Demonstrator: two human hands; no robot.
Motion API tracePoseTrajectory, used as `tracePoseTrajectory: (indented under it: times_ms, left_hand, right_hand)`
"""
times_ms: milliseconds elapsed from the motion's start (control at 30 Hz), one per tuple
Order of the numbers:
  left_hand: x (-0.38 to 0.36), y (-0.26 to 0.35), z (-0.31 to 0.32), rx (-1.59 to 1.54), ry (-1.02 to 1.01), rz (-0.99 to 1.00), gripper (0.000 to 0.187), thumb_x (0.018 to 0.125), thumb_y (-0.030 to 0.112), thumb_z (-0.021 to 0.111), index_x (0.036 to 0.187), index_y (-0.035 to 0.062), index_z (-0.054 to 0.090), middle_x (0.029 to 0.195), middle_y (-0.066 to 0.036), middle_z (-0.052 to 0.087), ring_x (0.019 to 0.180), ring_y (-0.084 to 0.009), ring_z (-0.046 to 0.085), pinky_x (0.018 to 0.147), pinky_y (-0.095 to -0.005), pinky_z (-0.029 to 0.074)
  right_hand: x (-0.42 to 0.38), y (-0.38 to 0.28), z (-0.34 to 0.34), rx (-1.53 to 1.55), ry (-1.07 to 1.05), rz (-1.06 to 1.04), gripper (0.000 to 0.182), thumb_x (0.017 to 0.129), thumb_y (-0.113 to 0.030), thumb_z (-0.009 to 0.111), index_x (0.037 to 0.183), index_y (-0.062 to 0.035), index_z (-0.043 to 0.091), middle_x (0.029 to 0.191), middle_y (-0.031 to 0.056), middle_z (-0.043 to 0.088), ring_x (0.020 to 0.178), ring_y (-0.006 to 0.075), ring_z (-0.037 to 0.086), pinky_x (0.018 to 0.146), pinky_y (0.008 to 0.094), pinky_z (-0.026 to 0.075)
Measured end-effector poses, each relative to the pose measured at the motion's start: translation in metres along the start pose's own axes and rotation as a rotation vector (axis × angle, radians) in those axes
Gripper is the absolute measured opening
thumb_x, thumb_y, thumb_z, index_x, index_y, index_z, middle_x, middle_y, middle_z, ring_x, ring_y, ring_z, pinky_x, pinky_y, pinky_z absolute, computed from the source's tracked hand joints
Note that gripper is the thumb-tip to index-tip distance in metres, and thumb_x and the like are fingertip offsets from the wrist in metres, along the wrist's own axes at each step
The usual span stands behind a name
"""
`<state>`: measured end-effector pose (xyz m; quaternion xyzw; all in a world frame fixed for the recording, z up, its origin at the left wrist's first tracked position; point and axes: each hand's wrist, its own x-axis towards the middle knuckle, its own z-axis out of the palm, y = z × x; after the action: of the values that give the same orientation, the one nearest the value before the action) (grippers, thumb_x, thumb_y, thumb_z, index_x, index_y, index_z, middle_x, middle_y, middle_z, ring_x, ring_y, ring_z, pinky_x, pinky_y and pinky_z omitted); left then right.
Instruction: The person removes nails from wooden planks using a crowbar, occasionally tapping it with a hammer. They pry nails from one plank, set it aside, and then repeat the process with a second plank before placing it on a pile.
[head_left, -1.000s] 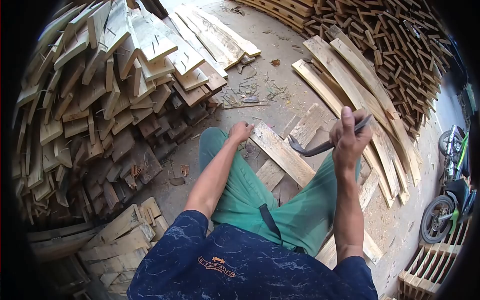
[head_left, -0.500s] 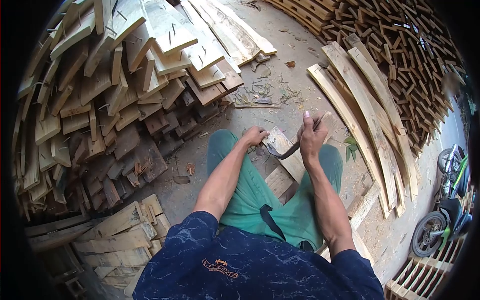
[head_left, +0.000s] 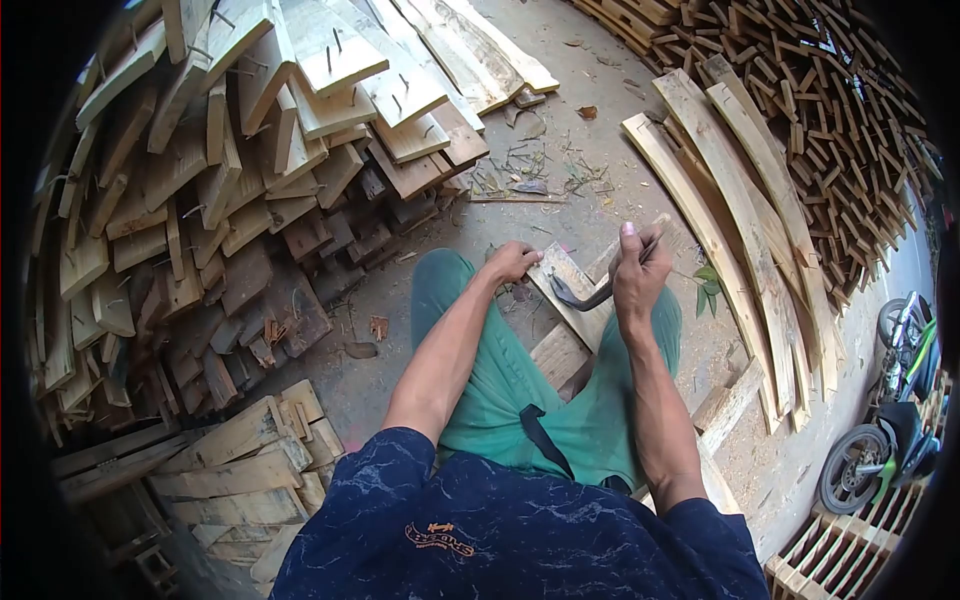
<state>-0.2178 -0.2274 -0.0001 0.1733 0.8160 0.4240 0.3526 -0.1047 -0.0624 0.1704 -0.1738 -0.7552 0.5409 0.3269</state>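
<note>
My right hand (head_left: pixel 640 272) is closed around a dark pry bar (head_left: pixel 572 299), thumb upward. The bar's curved claw end rests at the face of a short wooden board (head_left: pixel 583 320) between my knees. My left hand (head_left: pixel 514 262) grips the board's far left edge, with its fingertips partly hidden. Beneath the board lies another piece of wood (head_left: pixel 560 352), crossing it at an angle. Part of that lower wood is covered by the board and my right leg.
A tall stack of planks (head_left: pixel 250 190) with protruding nails rises at left. Long loose planks (head_left: pixel 735 200) lie at right, near a pile of thin sticks (head_left: pixel 840 120). Short boards (head_left: pixel 240 470) are at lower left. A motorbike (head_left: pixel 880 430) stands at far right.
The pry bar's claw end has shifted slightly right and up along the board, and my right hand has moved a little right. My left hand stays at the board's edge.
</note>
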Motion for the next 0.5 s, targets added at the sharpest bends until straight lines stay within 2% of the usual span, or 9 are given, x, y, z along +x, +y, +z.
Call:
tracePoseTrajectory:
  times_ms: [200, 267, 300, 333, 367, 400, 500]
  left_hand:
    - [0.003, -0.006, 0.004, 0.063, 0.054, 0.07, 0.041, 0.093, 0.038, 0.058, 0.101, 0.0007, 0.07, 0.074, -0.013, 0.067, 0.064, -0.0241, 0.067, 0.066, -0.0391, 0.051]
    - [0.003, -0.006, 0.006, -0.15, -0.027, -0.074, 0.042, 0.092, 0.04, 0.058, 0.104, 0.0017, 0.07, 0.075, -0.014, 0.067, 0.065, -0.0247, 0.067, 0.067, -0.0403, 0.051]
    - [-0.002, -0.011, 0.012, -0.151, -0.035, -0.08, 0.042, 0.092, 0.04, 0.058, 0.104, 0.0017, 0.07, 0.075, -0.014, 0.067, 0.065, -0.0247, 0.067, 0.067, -0.0403, 0.051]
    - [0.0, -0.012, 0.011, -0.015, 0.026, 0.006, 0.041, 0.093, 0.039, 0.059, 0.105, 0.0013, 0.07, 0.075, -0.013, 0.068, 0.064, -0.0236, 0.066, 0.065, -0.0395, 0.051]
    - [0.003, -0.009, 0.005, 0.12, 0.101, 0.095, 0.041, 0.093, 0.038, 0.059, 0.106, 0.001, 0.07, 0.075, -0.013, 0.068, 0.062, -0.0226, 0.066, 0.062, -0.0387, 0.051]
    - [-0.005, 0.004, 0.001, 0.05, 0.067, 0.011, 0.041, 0.094, 0.038, 0.059, 0.106, 0.0004, 0.07, 0.076, -0.011, 0.068, 0.059, -0.0202, 0.065, 0.057, -0.0367, 0.052]
    - [0.0, 0.0, 0.003, -0.059, 0.013, -0.015, 0.041, 0.095, 0.037, 0.058, 0.104, -0.0007, 0.07, 0.074, -0.011, 0.068, 0.055, -0.0187, 0.064, 0.054, -0.0351, 0.051]
  right_hand:
    - [-0.005, -0.001, 0.009, 0.013, 0.0, 0.0, 0.041, 0.093, -0.027, 0.066, 0.068, -0.0072, 0.041, 0.059, -0.0038, 0.036, 0.054, 0.0073, 0.032, 0.048, 0.0287, 0.029]
    - [-0.014, 0.0, 0.0, 0.098, -0.008, 0.035, 0.037, 0.098, -0.026, 0.058, 0.07, -0.0092, 0.04, 0.058, -0.004, 0.036, 0.051, 0.0077, 0.036, 0.047, 0.029, 0.035]
    - [-0.019, 0.007, -0.024, 0.333, 0.084, 0.126, 0.033, 0.099, -0.024, 0.054, 0.073, -0.0101, 0.04, 0.057, -0.0032, 0.036, 0.049, 0.0089, 0.039, 0.047, 0.0296, 0.038]
    - [-0.014, 0.017, -0.054, 0.578, 0.169, 0.196, 0.029, 0.101, -0.023, 0.049, 0.076, -0.011, 0.039, 0.057, -0.0025, 0.037, 0.048, 0.0101, 0.041, 0.047, 0.0303, 0.041]
    - [-0.009, 0.032, -0.075, 0.621, 0.18, 0.251, 0.026, 0.101, -0.022, 0.046, 0.079, -0.0113, 0.039, 0.057, -0.0014, 0.037, 0.047, 0.0114, 0.042, 0.047, 0.0312, 0.043]
    - [-0.006, 0.029, -0.083, 0.657, 0.196, 0.314, 0.023, 0.101, -0.021, 0.044, 0.081, -0.0117, 0.038, 0.057, -0.0004, 0.037, 0.047, 0.0127, 0.042, 0.048, 0.0322, 0.044]
    - [-0.004, 0.037, -0.074, 0.646, 0.223, 0.289, 0.022, 0.101, -0.022, 0.044, 0.083, -0.0108, 0.039, 0.059, 0.001, 0.039, 0.048, 0.0127, 0.042, 0.05, 0.0317, 0.045]
